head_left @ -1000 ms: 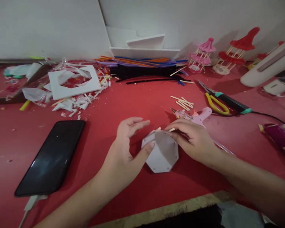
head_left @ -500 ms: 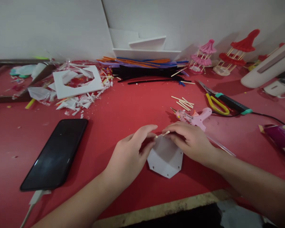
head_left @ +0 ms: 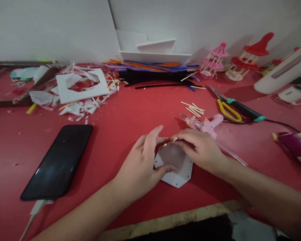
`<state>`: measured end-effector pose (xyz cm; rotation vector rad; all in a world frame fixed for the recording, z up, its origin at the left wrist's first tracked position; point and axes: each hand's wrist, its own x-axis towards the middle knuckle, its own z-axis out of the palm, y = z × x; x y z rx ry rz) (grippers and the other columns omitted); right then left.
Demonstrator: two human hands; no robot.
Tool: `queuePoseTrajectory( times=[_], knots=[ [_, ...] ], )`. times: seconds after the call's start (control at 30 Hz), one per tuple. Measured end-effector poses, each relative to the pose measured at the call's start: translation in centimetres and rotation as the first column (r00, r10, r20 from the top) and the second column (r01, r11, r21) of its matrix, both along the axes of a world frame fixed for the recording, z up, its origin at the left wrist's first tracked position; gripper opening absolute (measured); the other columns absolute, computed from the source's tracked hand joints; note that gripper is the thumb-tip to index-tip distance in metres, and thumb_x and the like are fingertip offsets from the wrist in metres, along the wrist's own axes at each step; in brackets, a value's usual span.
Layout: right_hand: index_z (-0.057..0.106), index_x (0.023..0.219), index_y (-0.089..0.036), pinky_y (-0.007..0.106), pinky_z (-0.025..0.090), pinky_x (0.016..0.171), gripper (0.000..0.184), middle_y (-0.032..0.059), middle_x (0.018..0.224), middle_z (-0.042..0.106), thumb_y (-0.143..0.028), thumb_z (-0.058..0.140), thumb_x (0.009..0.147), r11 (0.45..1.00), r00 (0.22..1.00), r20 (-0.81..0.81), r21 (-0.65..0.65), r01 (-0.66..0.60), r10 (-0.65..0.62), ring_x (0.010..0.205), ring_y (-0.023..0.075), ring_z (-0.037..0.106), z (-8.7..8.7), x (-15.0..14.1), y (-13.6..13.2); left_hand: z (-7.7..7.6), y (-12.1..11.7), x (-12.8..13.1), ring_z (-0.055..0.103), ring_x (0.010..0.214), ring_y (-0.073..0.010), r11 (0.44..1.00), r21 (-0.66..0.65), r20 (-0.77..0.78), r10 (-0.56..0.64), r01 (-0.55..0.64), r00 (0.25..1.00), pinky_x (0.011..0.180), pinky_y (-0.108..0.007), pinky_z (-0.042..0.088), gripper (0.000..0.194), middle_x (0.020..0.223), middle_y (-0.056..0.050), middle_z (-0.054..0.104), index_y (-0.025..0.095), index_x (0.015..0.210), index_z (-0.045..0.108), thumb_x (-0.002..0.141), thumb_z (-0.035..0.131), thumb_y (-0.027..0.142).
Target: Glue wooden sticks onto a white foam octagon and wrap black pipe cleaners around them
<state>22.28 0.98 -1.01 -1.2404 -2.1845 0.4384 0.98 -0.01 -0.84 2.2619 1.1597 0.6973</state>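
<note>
A white foam-like plate (head_left: 177, 172) with several straight edges and small holes near its rim lies on the red table. At its far edge, my right hand (head_left: 199, 145) pinches a short wooden stick (head_left: 175, 139) between thumb and fingers. A second stick (head_left: 165, 145) stands at the plate's far left edge, its pale end showing. My left hand (head_left: 142, 159) rests at the plate's left side, thumb and fingers spread apart, the thumb over the plate. The fingertips of the left hand reach behind the second stick.
A pink glue gun (head_left: 203, 124) lies just beyond my right hand, near loose sticks (head_left: 195, 109). Yellow-handled pliers (head_left: 229, 110) and a black-green corded tool (head_left: 247, 109) are farther right. A phone (head_left: 59, 160) lies left; foam scraps (head_left: 82, 86) and pipe cleaners (head_left: 153, 75) sit behind.
My left thumb and fingers have opened wider, with the thumb moving down over the plate. The stick in my right hand is now tilted more upright.
</note>
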Motion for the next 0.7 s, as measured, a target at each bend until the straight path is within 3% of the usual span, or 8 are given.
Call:
queuePoseTrajectory(
  times=[0.13, 0.27, 0.33, 0.43, 0.5, 0.57, 0.63, 0.7],
  knots=[
    [0.063, 0.119, -0.024, 0.030, 0.057, 0.080, 0.027, 0.0035, 0.106, 0.075, -0.021, 0.055, 0.093, 0.996, 0.996, -0.005, 0.011, 0.092, -0.092, 0.094, 0.0170, 0.071, 1.1, 1.2, -0.1, -0.4, 0.1, -0.2, 0.057, 0.122, -0.0310, 1.000, -0.009, 0.034, -0.002, 0.002, 0.999, 0.101, -0.051, 0.047, 0.101, 0.125, -0.014, 0.066, 0.021, 0.148, 0.013, 0.074, 0.081, 0.034],
    [0.064, 0.108, -0.024, 0.034, 0.056, 0.080, 0.021, 0.0056, 0.104, 0.073, -0.021, 0.052, 0.092, 0.959, 0.957, 0.144, 0.171, 0.225, -0.250, 0.095, 0.0206, 0.069, 3.0, 4.5, 0.6, -0.8, 0.1, -0.4, 0.052, 0.128, -0.0322, 0.998, 0.026, -0.001, 0.053, -0.053, 0.999, 0.105, -0.054, 0.043, 0.086, 0.130, -0.017, 0.061, 0.019, 0.146, 0.018, 0.082, 0.073, 0.026],
    [0.063, 0.106, -0.023, 0.040, 0.054, 0.087, 0.025, 0.0083, 0.106, 0.070, -0.016, 0.046, 0.089, 0.962, 0.923, 0.295, 0.188, 0.198, -0.247, 0.101, 0.0244, 0.066, 3.4, 6.7, 1.2, -0.7, 0.0, -0.6, 0.047, 0.133, -0.0334, 0.994, 0.055, -0.025, 0.098, -0.096, 0.995, 0.107, -0.057, 0.041, 0.069, 0.134, -0.019, 0.056, 0.018, 0.143, 0.024, 0.088, 0.064, 0.026],
    [0.061, 0.114, -0.022, 0.044, 0.051, 0.090, 0.040, 0.0094, 0.113, 0.068, -0.009, 0.042, 0.081, 0.989, 0.873, 0.466, 0.061, 0.133, -0.146, 0.106, 0.0269, 0.063, 2.9, 9.3, 2.2, -0.1, -0.3, -0.7, 0.039, 0.139, -0.0374, 0.986, 0.041, -0.044, 0.161, -0.159, 0.986, 0.105, -0.061, 0.041, 0.056, 0.139, -0.023, 0.048, 0.015, 0.139, 0.030, 0.091, 0.054, 0.030],
    [0.060, 0.120, -0.022, 0.044, 0.050, 0.092, 0.048, 0.0090, 0.118, 0.067, -0.007, 0.044, 0.077, 0.995, 0.858, 0.506, -0.001, 0.102, -0.087, 0.110, 0.0266, 0.062, 2.3, 10.3, 2.7, 0.2, -0.5, -0.7, 0.037, 0.139, -0.0418, 0.988, 0.031, -0.063, 0.150, -0.148, 0.987, 0.104, -0.065, 0.040, 0.072, 0.142, -0.025, 0.044, 0.015, 0.140, 0.028, 0.084, 0.064, 0.043],
    [0.061, 0.121, -0.022, 0.043, 0.049, 0.090, 0.051, 0.0088, 0.117, 0.067, -0.007, 0.046, 0.074, 0.997, 0.855, 0.516, -0.025, 0.072, -0.049, 0.108, 0.0261, 0.062, 1.8, 10.6, 3.1, 0.4, -0.7, -0.6, 0.039, 0.137, -0.0448, 0.992, 0.006, -0.076, 0.127, -0.127, 0.989, 0.104, -0.066, 0.041, 0.099, 0.140, -0.024, 0.047, 0.017, 0.142, 0.024, 0.068, 0.078, 0.055],
    [0.063, 0.115, -0.023, 0.044, 0.049, 0.088, 0.049, 0.0074, 0.111, 0.069, -0.007, 0.049, 0.072, 0.998, 0.860, 0.508, -0.013, 0.055, -0.041, 0.103, 0.0260, 0.063, 1.6, 10.4, 3.4, 0.5, -0.6, -0.5, 0.040, 0.136, -0.0457, 0.992, -0.044, -0.087, 0.117, -0.121, 0.989, 0.104, -0.065, 0.043, 0.116, 0.139, -0.022, 0.049, 0.020, 0.143, 0.022, 0.055, 0.088, 0.054],
    [0.064, 0.112, -0.024, 0.044, 0.048, 0.088, 0.047, 0.0061, 0.110, 0.069, -0.009, 0.051, 0.070, 0.999, 0.885, 0.463, 0.016, 0.046, -0.048, 0.103, 0.0262, 0.063, 1.7, 10.0, 3.5, 0.4, -0.5, -0.5, 0.042, 0.136, -0.0446, 0.988, -0.086, -0.082, 0.124, -0.131, 0.989, 0.103, -0.063, 0.044, 0.118, 0.137, -0.021, 0.051, 0.022, 0.144, 0.020, 0.052, 0.092, 0.046]
  ],
)
